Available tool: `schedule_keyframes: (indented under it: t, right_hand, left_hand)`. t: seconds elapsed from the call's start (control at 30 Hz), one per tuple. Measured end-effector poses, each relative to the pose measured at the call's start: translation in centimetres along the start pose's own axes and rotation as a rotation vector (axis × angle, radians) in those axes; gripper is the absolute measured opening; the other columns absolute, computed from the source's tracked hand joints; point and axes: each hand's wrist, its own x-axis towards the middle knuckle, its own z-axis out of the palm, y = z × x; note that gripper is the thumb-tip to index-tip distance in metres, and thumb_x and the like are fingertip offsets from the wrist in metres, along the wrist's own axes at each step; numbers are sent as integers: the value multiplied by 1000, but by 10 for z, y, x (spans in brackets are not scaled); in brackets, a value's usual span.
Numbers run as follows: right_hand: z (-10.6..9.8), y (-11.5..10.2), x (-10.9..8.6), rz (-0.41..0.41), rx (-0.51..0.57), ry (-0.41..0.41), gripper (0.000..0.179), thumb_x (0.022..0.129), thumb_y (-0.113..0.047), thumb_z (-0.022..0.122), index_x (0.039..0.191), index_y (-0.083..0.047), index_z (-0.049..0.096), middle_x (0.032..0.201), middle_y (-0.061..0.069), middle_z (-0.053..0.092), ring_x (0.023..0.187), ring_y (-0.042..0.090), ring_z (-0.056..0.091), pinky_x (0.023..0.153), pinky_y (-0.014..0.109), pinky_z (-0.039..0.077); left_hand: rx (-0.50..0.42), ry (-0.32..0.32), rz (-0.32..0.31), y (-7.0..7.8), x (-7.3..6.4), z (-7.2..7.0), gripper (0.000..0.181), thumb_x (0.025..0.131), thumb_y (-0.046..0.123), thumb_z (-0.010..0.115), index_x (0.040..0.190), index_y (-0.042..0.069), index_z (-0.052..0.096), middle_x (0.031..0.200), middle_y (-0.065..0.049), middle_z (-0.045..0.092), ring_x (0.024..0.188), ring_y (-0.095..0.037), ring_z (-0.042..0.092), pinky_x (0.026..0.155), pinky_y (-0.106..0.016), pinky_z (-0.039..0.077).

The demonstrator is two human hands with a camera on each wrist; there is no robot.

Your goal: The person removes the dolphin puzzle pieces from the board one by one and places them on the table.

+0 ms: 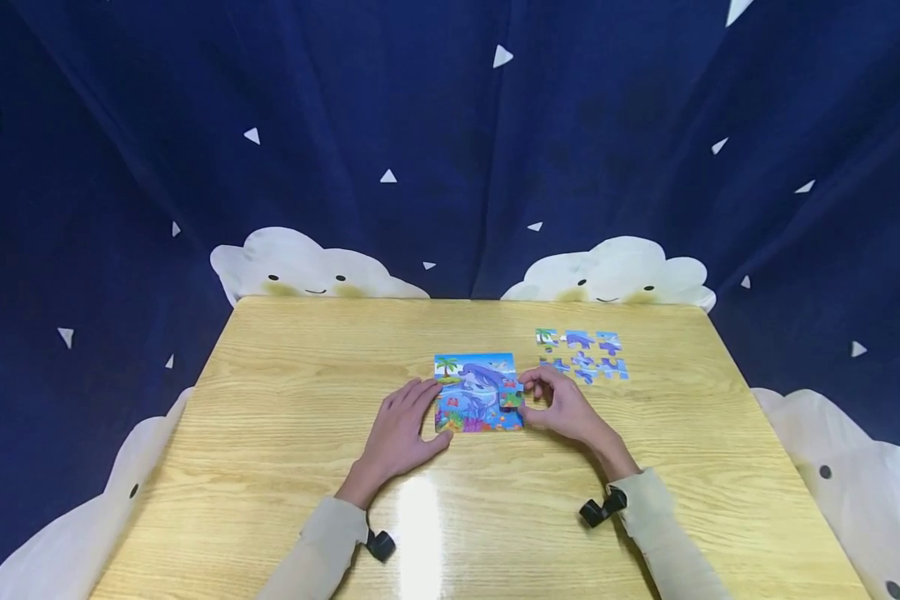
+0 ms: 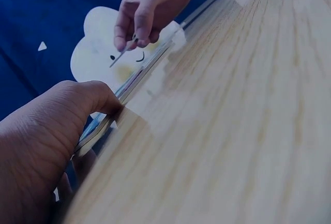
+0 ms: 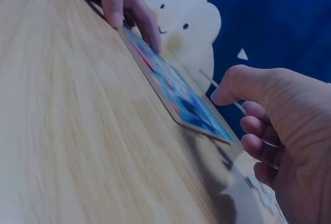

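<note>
A jigsaw puzzle board (image 1: 480, 375) with a dolphin, palm tree and sea picture lies flat on the table. The left hand (image 1: 401, 425) holds its lower left corner, thumb against the near edge and fingers at the left edge. From the right, the right hand (image 1: 562, 404) pinches a puzzle piece (image 1: 510, 393) with a red crab on it between thumb and fingertips. That piece is raised over the board's right part; in the right wrist view the piece (image 3: 206, 79) shows as a thin edge, apart from the board (image 3: 170, 92).
Several loose puzzle pieces (image 1: 583, 360) lie in two rows on the wooden table (image 1: 285, 367), beyond the right hand. A dark blue curtain (image 1: 450, 150) with white triangles and clouds hangs behind the table and along its sides.
</note>
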Motion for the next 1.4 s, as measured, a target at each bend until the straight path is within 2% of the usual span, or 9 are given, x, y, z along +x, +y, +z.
schedule_keyframes:
  t: [0.27, 0.5, 0.8, 0.93, 1.17, 1.4]
  right_hand:
    - [-21, 9, -10, 10, -19, 24, 41, 82, 0, 85, 118, 4, 66, 102, 21, 60, 86, 37, 52, 70, 34, 46]
    - [-35, 19, -21, 76, -109, 25, 40, 83, -3, 84, 119, -1, 66, 101, 13, 60, 85, 24, 51, 70, 25, 43]
    - [-48, 26, -30, 90, -207, -14, 35, 84, -7, 83, 115, -3, 67, 95, 10, 57, 79, 22, 49, 66, 27, 41]
    - [-52, 26, -29, 109, -222, -39, 36, 84, -7, 83, 116, -4, 66, 95, 9, 57, 79, 21, 49, 66, 27, 42]
    - [-59, 26, -26, 115, -262, -81, 36, 85, -7, 82, 117, -3, 67, 93, 8, 56, 78, 19, 47, 66, 27, 42]
    - [-61, 30, -25, 101, -314, -89, 35, 86, -7, 80, 118, -4, 66, 93, 8, 55, 77, 17, 47, 68, 28, 41]
  left_hand:
    - [-2, -9, -4, 0, 0, 0, 85, 92, 67, 57, 162, 22, 40, 165, 3, 41, 157, -26, 28, 121, -55, 29]
    - [1, 12, 10, 0, 1, 0, 84, 91, 66, 57, 161, 21, 42, 164, 2, 42, 156, -27, 30, 120, -55, 30]
    - [0, 26, 11, 1, 1, -1, 84, 91, 65, 59, 160, 20, 44, 163, 0, 44, 155, -28, 31, 119, -57, 31]
    - [1, 7, 1, 1, 0, -1, 84, 92, 66, 58, 161, 21, 42, 164, 1, 42, 156, -27, 30, 120, -56, 30]
    - [-5, 14, 8, 1, 1, -1, 84, 92, 65, 58, 161, 20, 43, 164, 1, 42, 156, -28, 30, 120, -56, 29]
    - [2, -2, 1, 0, 1, 0, 84, 92, 67, 56, 162, 22, 41, 165, 2, 40, 156, -26, 28, 121, -55, 29]
